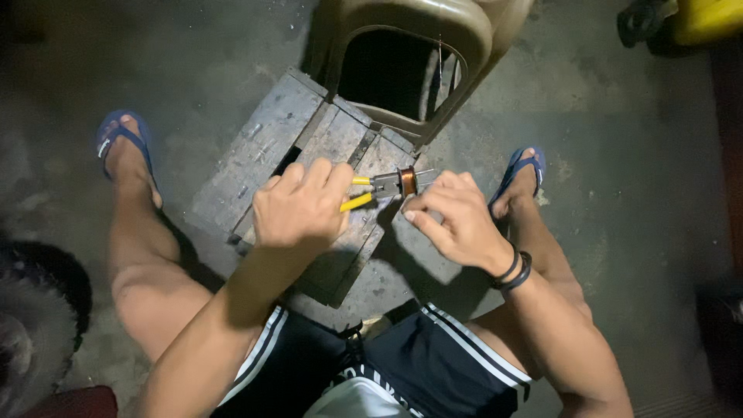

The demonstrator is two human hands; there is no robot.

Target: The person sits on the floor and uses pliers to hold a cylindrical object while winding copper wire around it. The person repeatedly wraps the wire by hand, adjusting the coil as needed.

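My left hand point(298, 207) is closed around the yellow handles of a pair of pliers point(370, 190). The plier jaws reach right toward a small copper-wound coil part point(408, 181). My right hand point(453, 217) pinches that coil part from the right with its fingertips, a thin metal pin sticking out beside it. Both hands hover just above a worn grey wooden crate point(263, 151) that stands on the floor between my knees. A black band circles my right wrist.
A tan plastic chair point(433, 31) stands behind the crate. My feet in blue flip-flops point(116, 135) rest on the concrete floor at either side. A yellow container point(708, 19) sits at the top right, a dark tyre-like object point(31, 325) at the left edge.
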